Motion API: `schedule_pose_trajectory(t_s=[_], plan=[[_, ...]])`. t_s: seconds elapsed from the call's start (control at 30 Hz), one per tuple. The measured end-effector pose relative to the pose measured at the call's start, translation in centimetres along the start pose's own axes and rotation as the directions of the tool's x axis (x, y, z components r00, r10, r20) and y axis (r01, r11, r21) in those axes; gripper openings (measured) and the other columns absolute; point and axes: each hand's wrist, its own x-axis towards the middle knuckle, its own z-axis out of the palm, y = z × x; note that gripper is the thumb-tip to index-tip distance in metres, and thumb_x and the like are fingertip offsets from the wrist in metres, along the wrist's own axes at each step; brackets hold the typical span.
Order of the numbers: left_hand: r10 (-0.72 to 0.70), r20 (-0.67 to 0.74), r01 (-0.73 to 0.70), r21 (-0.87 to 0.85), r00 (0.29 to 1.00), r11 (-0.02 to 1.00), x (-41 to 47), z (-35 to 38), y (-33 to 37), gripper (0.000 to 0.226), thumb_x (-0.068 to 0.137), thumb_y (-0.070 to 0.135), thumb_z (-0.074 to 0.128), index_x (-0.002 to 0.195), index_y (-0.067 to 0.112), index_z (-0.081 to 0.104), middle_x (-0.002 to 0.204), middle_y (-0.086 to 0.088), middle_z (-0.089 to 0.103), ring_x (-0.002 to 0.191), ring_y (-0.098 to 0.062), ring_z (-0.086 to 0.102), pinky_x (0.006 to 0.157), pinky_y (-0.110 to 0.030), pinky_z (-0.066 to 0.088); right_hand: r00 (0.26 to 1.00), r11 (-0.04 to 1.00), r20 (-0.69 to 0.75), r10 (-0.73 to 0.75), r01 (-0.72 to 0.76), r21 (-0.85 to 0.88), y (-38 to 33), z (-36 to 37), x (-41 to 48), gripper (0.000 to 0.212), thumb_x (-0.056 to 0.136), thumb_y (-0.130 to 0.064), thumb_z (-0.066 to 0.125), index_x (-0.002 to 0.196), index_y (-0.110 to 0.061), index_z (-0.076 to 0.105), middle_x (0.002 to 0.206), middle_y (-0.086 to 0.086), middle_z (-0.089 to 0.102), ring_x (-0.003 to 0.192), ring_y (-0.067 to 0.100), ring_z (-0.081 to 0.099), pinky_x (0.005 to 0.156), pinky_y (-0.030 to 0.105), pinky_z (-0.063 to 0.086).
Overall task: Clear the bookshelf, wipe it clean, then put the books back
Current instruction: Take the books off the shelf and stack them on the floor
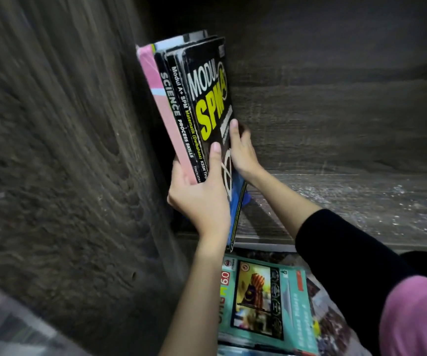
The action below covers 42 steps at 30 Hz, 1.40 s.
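You are in the clearing step, judging by the dust speckling the dark wood-grain shelf board (348, 201). The upright bundle of black and pink softcover workbooks (189, 104) sits at the compartment's 9 o'clock end, near the side wall. Your left hand (199, 194) clamps the spines at the bundle's 6 o'clock, thumb across the front cover. Your right hand (243, 155) curls round the cover's 3 o'clock edge. Next, withdraw the bundle as one block, keeping both grips tight so no book slides out.
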Motion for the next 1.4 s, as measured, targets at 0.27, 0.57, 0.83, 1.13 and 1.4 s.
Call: schedule_pose_trajectory(t_s=[0.27,0.57,0.83,1.13,1.4], plan=[[-0.013,0.225,0.031,-0.076,0.974,0.997,-1.0,-1.5,3.1,0.023,0.077,0.015,0.078,0.089,-0.001,0.068,0.079,-0.001,0.069,0.072,-0.004,0.063,0.073,-0.028,0.055,0.993,0.992,-0.118,0.006,0.009,0.13,-0.6,-4.0,-0.7,0.07,0.096,-0.061,0.024,0.149,-0.016,0.029,0.151,0.009,0.035,0.139,0.023,0.031,0.113,0.036,0.02],[-0.087,0.426,0.192,-0.211,0.901,0.959,-2.6,-2.6,6.7,0.012,0.07,0.019,0.08,0.072,0.023,0.069,0.072,0.008,0.071,0.073,-0.01,0.066,0.072,-0.025,0.053,0.983,0.983,-0.179,0.04,-0.007,0.181,-2.7,-11.1,-3.4,0.066,0.086,-0.075,0.031,0.086,-0.022,0.069,0.1,0.001,0.07,0.1,0.018,0.064,0.101,0.041,0.045],[-0.205,0.615,0.378,-0.165,0.762,0.911,-4.3,-6.1,6.4,0.019,0.071,0.014,0.076,0.086,0.017,0.067,0.082,0.006,0.074,0.08,-0.01,0.069,0.07,-0.023,0.053,0.826,0.986,-0.562,0.042,0.055,0.156,-0.8,-14.3,-12.1,0.062,0.086,-0.064,0.052,0.046,-0.022,0.029,0.047,-0.006,0.036,0.053,0.013,0.036,0.058,0.031,0.032],[-0.517,0.71,0.655,0.104,0.479,0.749,-7.5,-12.7,0.1,0.037,0.057,0.005,0.077,0.091,0.012,0.065,0.082,0.004,0.074,0.079,-0.01,0.07,0.067,-0.021,0.054,0.821,0.982,-0.569,-0.056,-0.057,-0.18,5.2,-15.3,-21.3,0.072,0.063,-0.082,0.042,0.047,-0.013,0.031,0.044,-0.007,0.028,0.048,0.008,0.029,0.054,0.035,0.027],[-0.788,0.528,0.858,0.193,0.318,0.475,-10.7,-17.4,-7.4,0.061,0.053,0.002,0.083,0.109,0.009,0.061,0.091,-0.001,0.074,0.084,-0.019,0.069,0.061,-0.029,0.056,0.916,0.845,-0.392,0.087,-0.276,-0.458,11.6,-14.0,-23.5,0.088,0.051,-0.091,0.035,0.054,-0.004,0.048,0.047,0.003,0.047,0.062,0.027,0.054,0.061,0.034,0.033]])
